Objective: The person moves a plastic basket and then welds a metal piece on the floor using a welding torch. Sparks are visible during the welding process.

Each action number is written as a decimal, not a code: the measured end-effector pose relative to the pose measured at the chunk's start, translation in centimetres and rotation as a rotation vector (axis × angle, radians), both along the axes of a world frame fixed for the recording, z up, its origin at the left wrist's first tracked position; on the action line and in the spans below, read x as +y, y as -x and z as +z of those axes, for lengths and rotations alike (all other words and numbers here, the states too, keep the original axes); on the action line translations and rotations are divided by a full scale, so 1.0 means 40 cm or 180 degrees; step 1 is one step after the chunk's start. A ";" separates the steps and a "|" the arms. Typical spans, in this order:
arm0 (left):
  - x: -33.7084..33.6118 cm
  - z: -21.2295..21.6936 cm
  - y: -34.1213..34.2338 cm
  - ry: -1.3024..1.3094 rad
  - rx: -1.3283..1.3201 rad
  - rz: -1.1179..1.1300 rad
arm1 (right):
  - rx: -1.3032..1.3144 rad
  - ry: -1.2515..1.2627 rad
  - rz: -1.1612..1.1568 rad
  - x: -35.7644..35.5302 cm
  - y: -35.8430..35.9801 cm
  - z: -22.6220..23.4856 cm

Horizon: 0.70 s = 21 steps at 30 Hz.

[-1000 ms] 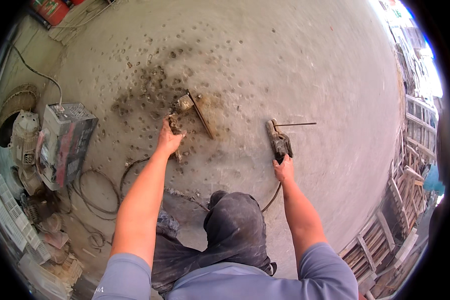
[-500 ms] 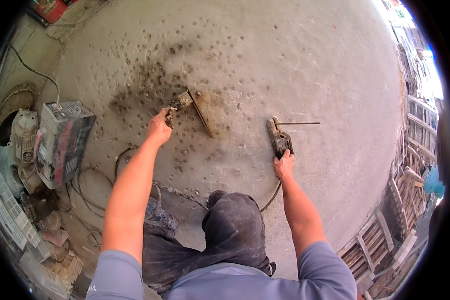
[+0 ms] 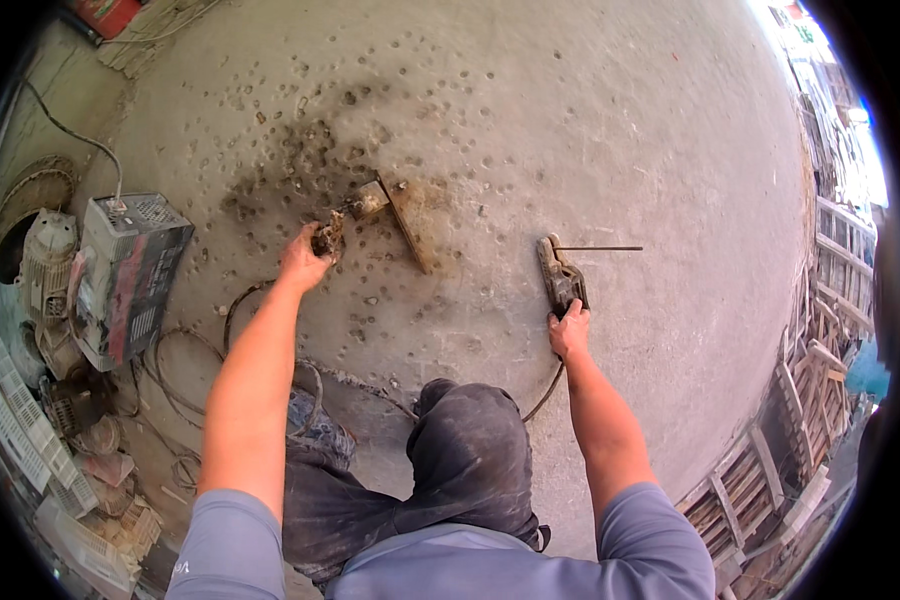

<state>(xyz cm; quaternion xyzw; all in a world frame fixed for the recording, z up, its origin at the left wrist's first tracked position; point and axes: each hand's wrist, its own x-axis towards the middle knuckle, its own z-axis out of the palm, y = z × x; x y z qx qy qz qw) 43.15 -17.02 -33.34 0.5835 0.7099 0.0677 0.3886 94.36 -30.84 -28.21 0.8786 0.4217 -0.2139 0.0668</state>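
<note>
My left hand [image 3: 305, 262] is closed round a dark, crusted clamp [image 3: 328, 238], whose far end lies close to a pale metal piece [image 3: 370, 200]. Whether the two touch, I cannot tell. Against that piece's right side, a narrow rusty metal bar [image 3: 406, 228] slants across the floor. Farther right, my right hand [image 3: 570, 328] grips a worn, grimy welding electrode holder [image 3: 562, 280] by its near end. A thin electrode rod [image 3: 600, 248] juts rightward from the holder's far end. My fingers partly hide both tools.
A grey box-shaped welding machine [image 3: 135, 280] stands at left, beside an electric motor [image 3: 50, 260] and white plastic crates [image 3: 20, 420]. Looped cable [image 3: 180, 365] lies between the machine and my legs. Pitted, blackened concrete [image 3: 315, 145] spreads ahead; wooden pallets [image 3: 740, 500] line the right.
My left hand and the clamp have shifted a little to the left, away from the pale metal piece. The right hand and electrode holder have stayed nearly in place.
</note>
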 end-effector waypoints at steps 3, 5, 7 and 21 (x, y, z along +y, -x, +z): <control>-0.012 -0.053 -0.005 0.0271 -0.0346 0.0474 | -0.0022 0.0053 -0.0011 0.006 -0.001 0.004; -0.015 -0.088 0.022 0.0332 -0.0703 0.0490 | -0.0014 0.0051 0.0032 0.009 0.005 0.006; -0.013 -0.099 0.047 0.0551 -0.0993 0.0546 | -0.0012 0.0017 0.0082 0.015 0.014 0.004; -0.016 -0.110 0.051 0.0652 -0.0665 0.0847 | -0.0039 -0.0059 0.0145 0.013 0.008 -0.021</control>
